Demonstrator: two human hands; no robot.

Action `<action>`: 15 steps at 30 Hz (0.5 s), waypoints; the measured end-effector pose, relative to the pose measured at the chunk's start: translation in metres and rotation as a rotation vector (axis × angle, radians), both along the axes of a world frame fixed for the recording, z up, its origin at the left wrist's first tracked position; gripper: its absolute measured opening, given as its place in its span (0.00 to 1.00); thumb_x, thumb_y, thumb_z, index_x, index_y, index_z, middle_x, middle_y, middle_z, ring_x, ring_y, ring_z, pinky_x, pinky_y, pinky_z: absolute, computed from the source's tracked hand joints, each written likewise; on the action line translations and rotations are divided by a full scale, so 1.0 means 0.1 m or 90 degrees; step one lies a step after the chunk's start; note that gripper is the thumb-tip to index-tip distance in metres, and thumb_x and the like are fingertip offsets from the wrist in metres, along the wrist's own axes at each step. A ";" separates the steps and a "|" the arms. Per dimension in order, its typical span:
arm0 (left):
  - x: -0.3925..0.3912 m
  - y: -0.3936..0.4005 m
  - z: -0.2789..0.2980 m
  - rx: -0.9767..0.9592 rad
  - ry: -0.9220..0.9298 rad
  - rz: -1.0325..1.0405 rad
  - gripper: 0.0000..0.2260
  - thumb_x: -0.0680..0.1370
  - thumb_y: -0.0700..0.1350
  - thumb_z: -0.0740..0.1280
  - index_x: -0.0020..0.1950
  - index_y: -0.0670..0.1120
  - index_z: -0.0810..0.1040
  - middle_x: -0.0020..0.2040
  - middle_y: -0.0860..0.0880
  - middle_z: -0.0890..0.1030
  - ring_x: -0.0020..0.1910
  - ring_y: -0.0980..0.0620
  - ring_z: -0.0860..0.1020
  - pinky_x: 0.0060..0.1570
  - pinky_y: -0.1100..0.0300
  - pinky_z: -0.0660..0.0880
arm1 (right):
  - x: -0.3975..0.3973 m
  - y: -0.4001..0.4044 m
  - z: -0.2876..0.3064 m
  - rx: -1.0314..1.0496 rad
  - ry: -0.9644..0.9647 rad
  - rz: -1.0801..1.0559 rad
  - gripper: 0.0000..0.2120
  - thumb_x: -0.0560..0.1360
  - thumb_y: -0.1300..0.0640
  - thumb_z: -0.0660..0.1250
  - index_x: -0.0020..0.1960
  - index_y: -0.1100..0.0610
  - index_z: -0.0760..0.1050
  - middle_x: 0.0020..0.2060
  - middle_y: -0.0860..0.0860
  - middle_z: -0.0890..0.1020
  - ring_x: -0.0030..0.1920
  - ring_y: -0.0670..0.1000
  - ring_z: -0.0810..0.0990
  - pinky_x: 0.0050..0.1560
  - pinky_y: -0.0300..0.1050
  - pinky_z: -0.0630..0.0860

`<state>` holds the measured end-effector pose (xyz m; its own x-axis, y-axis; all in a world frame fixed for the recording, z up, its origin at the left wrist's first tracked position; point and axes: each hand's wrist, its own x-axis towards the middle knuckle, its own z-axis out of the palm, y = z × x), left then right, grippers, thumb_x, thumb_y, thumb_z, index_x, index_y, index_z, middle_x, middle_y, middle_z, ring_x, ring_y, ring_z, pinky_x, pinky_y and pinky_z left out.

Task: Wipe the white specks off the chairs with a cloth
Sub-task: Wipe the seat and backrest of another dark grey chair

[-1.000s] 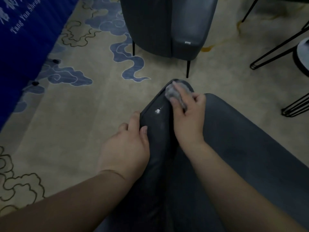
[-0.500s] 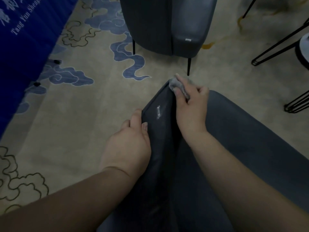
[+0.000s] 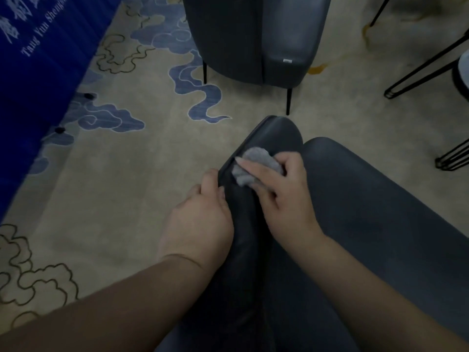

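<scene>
Head cam, looking down: the right hand [image 3: 284, 196] has a crumpled grey cloth [image 3: 256, 165] bunched under its fingers, which curl over it and press it against the top of the armrest [image 3: 274, 138] of the near chair [image 3: 368, 204], pretty close to the rounded front end. The left hand [image 3: 200, 219] sits right beside it, fingers wrapped over the armrest's outer edge, thumb on top, so it's gripping the chair. The two hands are just beside each other, not touching as far as I can tell. A second dark chair [image 3: 256, 39] stands further off on the beige carpet [image 3: 127, 179] with blue cloud swirls. Blue banner [image 3: 35, 52] on the left, black wire legs [image 3: 426, 69] on the right.
</scene>
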<state>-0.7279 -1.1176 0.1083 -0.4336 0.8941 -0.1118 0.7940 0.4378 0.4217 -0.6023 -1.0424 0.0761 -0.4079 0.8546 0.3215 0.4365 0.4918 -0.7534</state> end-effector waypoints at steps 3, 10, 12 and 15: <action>0.01 0.01 0.01 0.006 0.008 -0.001 0.15 0.80 0.52 0.48 0.66 0.54 0.61 0.53 0.46 0.77 0.44 0.40 0.77 0.39 0.55 0.64 | 0.13 0.11 -0.06 -0.068 0.034 -0.093 0.20 0.76 0.62 0.67 0.63 0.43 0.75 0.49 0.51 0.66 0.49 0.50 0.70 0.58 0.33 0.68; 0.02 -0.01 0.02 0.000 0.004 -0.004 0.14 0.81 0.51 0.49 0.65 0.53 0.62 0.52 0.46 0.77 0.43 0.39 0.77 0.37 0.55 0.65 | -0.12 -0.02 -0.03 -0.042 0.053 -0.075 0.19 0.77 0.59 0.66 0.64 0.42 0.75 0.50 0.49 0.65 0.51 0.52 0.70 0.58 0.39 0.70; 0.02 0.01 0.02 -0.002 0.006 -0.005 0.14 0.81 0.51 0.49 0.66 0.53 0.61 0.54 0.46 0.77 0.43 0.41 0.78 0.38 0.55 0.65 | 0.01 -0.24 -0.09 -0.046 0.068 -0.037 0.19 0.77 0.56 0.65 0.65 0.40 0.73 0.50 0.47 0.65 0.52 0.49 0.70 0.58 0.37 0.69; 0.02 0.02 0.03 -0.008 0.008 -0.001 0.14 0.81 0.51 0.49 0.66 0.53 0.61 0.54 0.46 0.76 0.43 0.41 0.77 0.38 0.56 0.64 | 0.07 -0.09 -0.13 -0.078 0.077 -0.102 0.19 0.78 0.57 0.66 0.65 0.40 0.73 0.48 0.47 0.65 0.49 0.47 0.70 0.57 0.31 0.67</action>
